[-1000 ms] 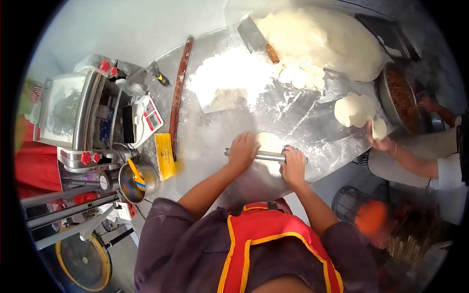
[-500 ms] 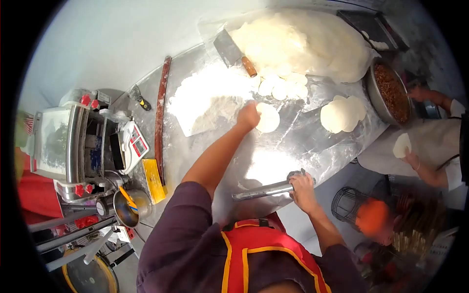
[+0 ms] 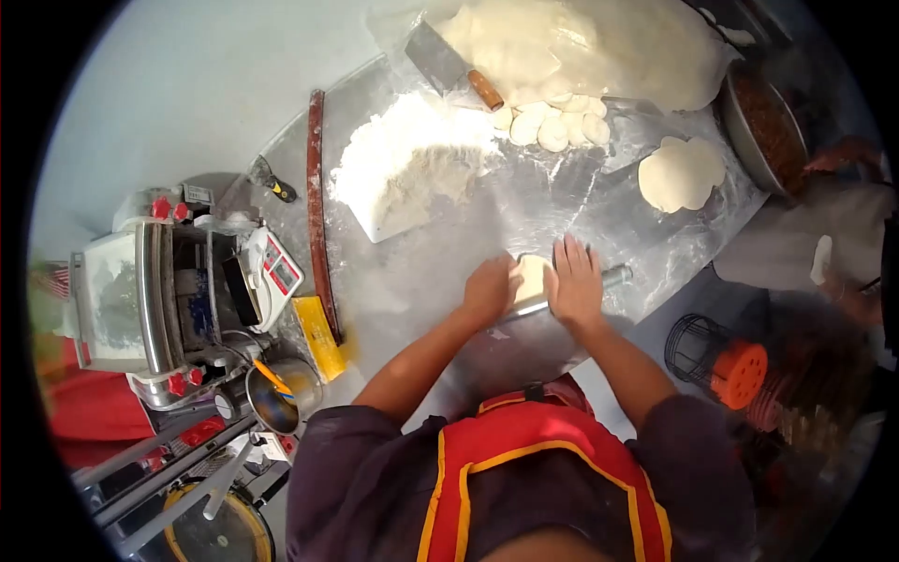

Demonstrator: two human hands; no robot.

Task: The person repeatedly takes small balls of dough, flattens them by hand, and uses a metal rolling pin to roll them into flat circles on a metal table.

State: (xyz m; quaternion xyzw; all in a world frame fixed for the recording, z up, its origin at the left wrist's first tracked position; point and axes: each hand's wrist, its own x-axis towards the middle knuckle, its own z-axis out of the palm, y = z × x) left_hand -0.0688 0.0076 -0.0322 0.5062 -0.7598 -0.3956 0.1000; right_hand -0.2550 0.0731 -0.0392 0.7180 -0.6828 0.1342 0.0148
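Note:
A round dough sheet (image 3: 533, 279) lies between my two hands on the floured metal table, its near edge against a metal rolling pin (image 3: 615, 275). My left hand (image 3: 491, 290) is closed at the left edge of the dough, fingers curled. Flat across the rolling pin lies my right hand (image 3: 576, 284), its fingers stretched forward beside the dough. Several small dough pieces (image 3: 552, 133) sit beyond, near a pile of flour (image 3: 403, 155) with a white scraper (image 3: 382, 221). Overlapping flattened rounds (image 3: 676, 175) rest to the right.
A large covered dough mass (image 3: 581, 47) and a wooden-handled cutter (image 3: 484, 90) are at the back. A long reddish-brown stick (image 3: 316, 206), a scale (image 3: 277, 278) and a machine (image 3: 122, 300) stand left. A bowl of filling (image 3: 744, 140) is beside a co-worker's blurred hand (image 3: 860, 298).
My left hand has come closer to me with the dough round. My right hand has shifted forward from gripping the rolling pin's end to lying flat on it. The view has shifted.

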